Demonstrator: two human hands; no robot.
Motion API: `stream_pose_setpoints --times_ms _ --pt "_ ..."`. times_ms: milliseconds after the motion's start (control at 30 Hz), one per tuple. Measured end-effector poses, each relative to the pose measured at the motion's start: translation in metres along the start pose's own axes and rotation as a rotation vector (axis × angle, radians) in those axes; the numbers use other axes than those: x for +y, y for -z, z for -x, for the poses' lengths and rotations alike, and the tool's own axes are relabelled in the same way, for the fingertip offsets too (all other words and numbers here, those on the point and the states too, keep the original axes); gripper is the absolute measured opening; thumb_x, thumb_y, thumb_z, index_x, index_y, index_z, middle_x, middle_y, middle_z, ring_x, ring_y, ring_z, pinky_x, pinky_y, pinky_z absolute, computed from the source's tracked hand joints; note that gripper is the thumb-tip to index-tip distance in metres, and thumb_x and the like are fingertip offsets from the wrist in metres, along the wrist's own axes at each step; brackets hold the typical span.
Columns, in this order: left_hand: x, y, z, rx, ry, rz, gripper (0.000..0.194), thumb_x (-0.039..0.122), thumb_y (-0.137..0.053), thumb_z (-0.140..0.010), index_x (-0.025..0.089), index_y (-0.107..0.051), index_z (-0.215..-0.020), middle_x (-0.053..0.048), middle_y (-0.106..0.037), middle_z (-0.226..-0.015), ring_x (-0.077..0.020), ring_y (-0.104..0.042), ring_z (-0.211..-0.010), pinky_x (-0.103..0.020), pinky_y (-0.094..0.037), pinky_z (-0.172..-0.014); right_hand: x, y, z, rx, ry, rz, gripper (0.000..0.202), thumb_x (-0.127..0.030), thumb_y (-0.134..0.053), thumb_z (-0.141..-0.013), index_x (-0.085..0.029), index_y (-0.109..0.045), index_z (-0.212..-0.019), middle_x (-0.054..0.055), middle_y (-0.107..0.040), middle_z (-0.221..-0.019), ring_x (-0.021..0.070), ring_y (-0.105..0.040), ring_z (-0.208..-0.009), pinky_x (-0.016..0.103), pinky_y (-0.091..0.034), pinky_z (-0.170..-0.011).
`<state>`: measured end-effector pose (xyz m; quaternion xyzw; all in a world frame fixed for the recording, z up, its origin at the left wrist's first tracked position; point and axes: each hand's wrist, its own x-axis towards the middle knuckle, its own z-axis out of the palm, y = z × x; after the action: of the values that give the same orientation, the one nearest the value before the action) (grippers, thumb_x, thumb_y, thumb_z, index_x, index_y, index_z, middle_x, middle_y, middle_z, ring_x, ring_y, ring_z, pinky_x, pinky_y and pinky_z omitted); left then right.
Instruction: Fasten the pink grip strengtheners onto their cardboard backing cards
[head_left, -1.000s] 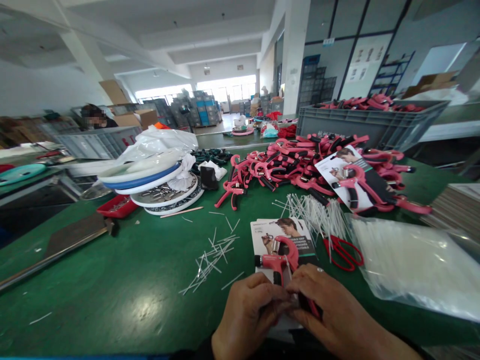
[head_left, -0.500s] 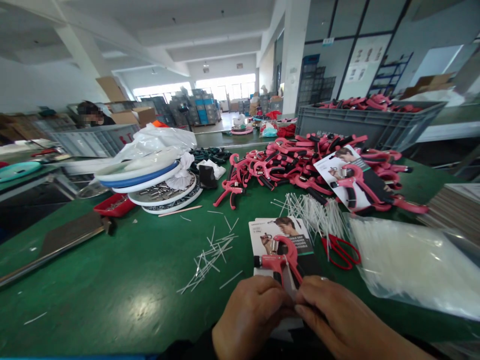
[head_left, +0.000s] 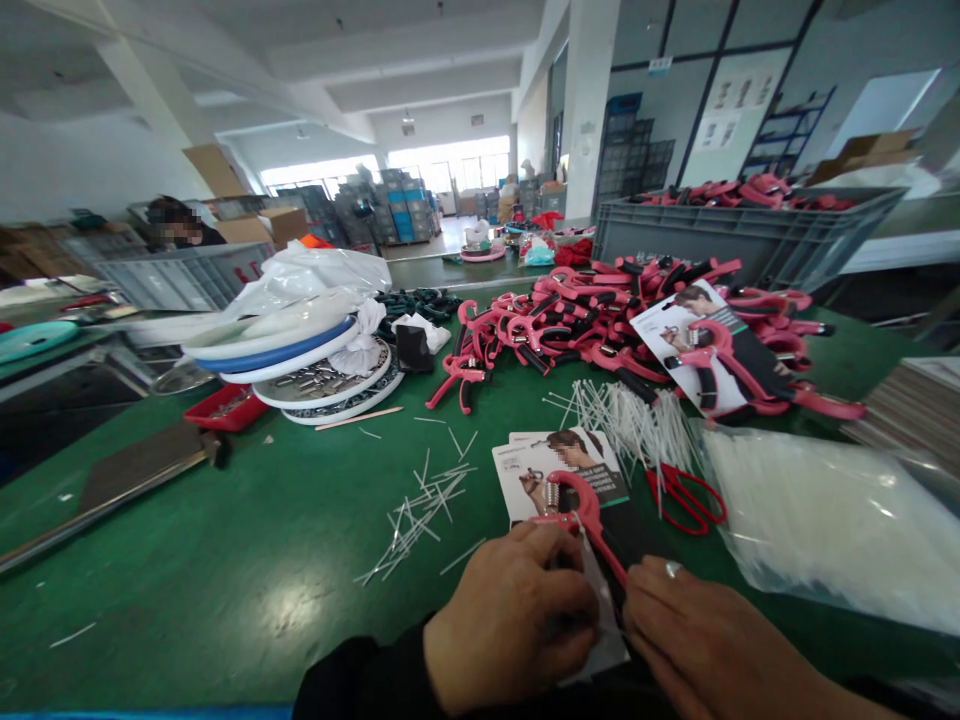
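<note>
A pink hand grip (head_left: pixel 586 500) with a metal spring lies on printed cards (head_left: pixel 516 482) near the table's front edge. My left hand (head_left: pixel 517 610) is curled over the grip's left handle, fingers pinched by a white strip; what exactly they hold is hidden. My right hand (head_left: pixel 697 620), wearing a ring, has its fingers closed at the lower end of the grip's right handle. White cable ties (head_left: pixel 649 425) are bunched behind the cards, beside red-handled scissors (head_left: pixel 686 500).
Pink grips (head_left: pixel 555 320) are heaped at the back, one on a card (head_left: pixel 675 345). Cut strips (head_left: pixel 420 505) lie left of my hands. A bag of ties (head_left: pixel 840 510) is right. Stacked trays (head_left: pixel 330 385) stand back left. Behind is a grey crate (head_left: pixel 675 235); a person sits far left.
My left hand has moved up over the grip's left handle. My right hand has shifted right and slightly down, away from my left hand. The cards have tilted slightly.
</note>
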<state>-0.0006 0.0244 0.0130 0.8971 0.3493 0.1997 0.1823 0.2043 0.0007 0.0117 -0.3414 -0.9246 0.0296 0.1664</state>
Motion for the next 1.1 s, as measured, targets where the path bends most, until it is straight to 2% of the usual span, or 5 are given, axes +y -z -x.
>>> stream_pose_setpoints --times_ms 233,433,600,833,1100 --pt "0.015 -0.011 0.007 0.002 0.262 0.088 0.049 0.023 -0.070 -0.059 0.028 -0.059 -0.107 -0.010 -0.041 -0.134 -0.0324 -0.054 -0.107 -0.048 -0.049 -0.083 -0.002 0.014 -0.006 -0.132 -0.163 -0.121 0.015 -0.010 -0.044 -0.076 -0.021 -0.055 -0.074 0.006 -0.064 -0.072 0.0185 -0.060 -0.062 0.031 -0.051 -0.055" --pt "0.013 -0.017 0.020 0.162 0.349 0.234 0.048 0.010 -0.059 -0.062 0.027 -0.060 -0.108 -0.009 -0.048 -0.121 -0.0230 -0.058 -0.096 -0.041 -0.049 -0.084 -0.012 0.016 -0.024 -0.211 -0.228 -0.383 0.019 -0.008 -0.039 -0.081 -0.020 -0.050 -0.070 0.003 -0.059 -0.070 0.0133 -0.056 -0.062 0.024 -0.048 -0.056" --pt "0.007 -0.021 0.031 0.172 0.298 0.188 0.053 0.004 -0.052 -0.070 0.035 -0.060 -0.112 -0.008 -0.043 -0.127 -0.0187 -0.057 -0.088 -0.040 -0.051 -0.077 -0.003 0.007 -0.024 -0.201 -0.178 -0.174 0.015 -0.011 -0.042 -0.078 -0.018 -0.055 -0.077 0.007 -0.060 -0.076 0.0185 -0.057 -0.068 0.031 -0.046 -0.060" --pt "0.003 -0.021 0.024 0.154 0.300 0.188 0.022 0.038 -0.065 -0.076 0.037 -0.068 -0.097 -0.006 -0.049 -0.124 -0.0274 -0.048 -0.107 -0.046 -0.043 -0.084 -0.006 0.013 -0.029 -0.279 -0.169 -0.313 0.015 -0.010 -0.042 -0.079 -0.017 -0.055 -0.075 0.004 -0.059 -0.074 0.0150 -0.054 -0.066 0.027 -0.044 -0.061" --pt "-0.001 -0.005 0.018 0.103 0.225 0.030 0.011 0.033 -0.059 -0.080 0.031 -0.069 -0.086 -0.003 -0.053 -0.120 -0.0245 -0.044 -0.112 -0.047 -0.032 -0.094 -0.008 0.000 -0.024 -0.177 -0.102 -0.103 0.020 -0.007 -0.044 -0.073 -0.016 -0.059 -0.082 0.006 -0.063 -0.080 0.0175 -0.058 -0.070 0.029 -0.045 -0.064"
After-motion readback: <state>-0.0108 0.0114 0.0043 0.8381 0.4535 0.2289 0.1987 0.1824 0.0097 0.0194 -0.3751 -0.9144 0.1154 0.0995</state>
